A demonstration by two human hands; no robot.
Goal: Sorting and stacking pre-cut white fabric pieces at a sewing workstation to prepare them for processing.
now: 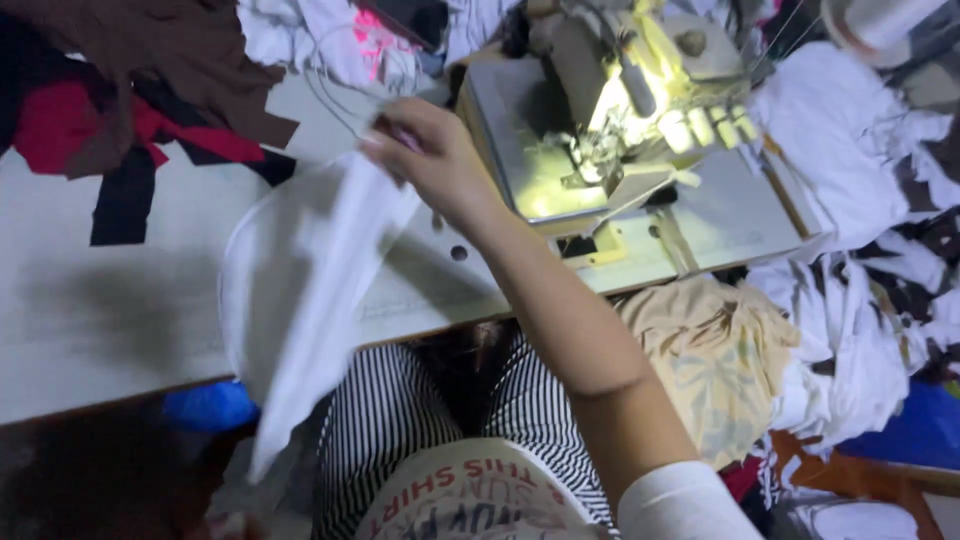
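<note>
**White piece lifted off the table, not yet at the needle**

Far left: heap of dark red, brown and black scraps (120,110) piled on the pale table (110,300). Near left, under the table edge: something blue (208,405), kind unclear.

Centre-left: white fabric piece (300,300) hanging in the air, pinched at its top corner, draping down past the near table edge toward the lap. Looks limp and thin; no stitching visible on it, though too blurred to be sure.

Centre: right hand (430,160) reaching across, fingers closed narrow on the fabric's upper edge, well left of the machine. Left hand out of sight; grip not tellable.

Centre-right: sewing machine (610,110) with its lamp lit, bed plate bare under the foot, nothing fed in. Judged early in the step: piece picked up, still to be laid flat and brought under the foot.

Near centre: striped garment (400,420) on the lap. Right: tan printed cloth (715,360) bunched at the table's near edge, then white fabric pile (850,150) spilling far to near right.
</note>
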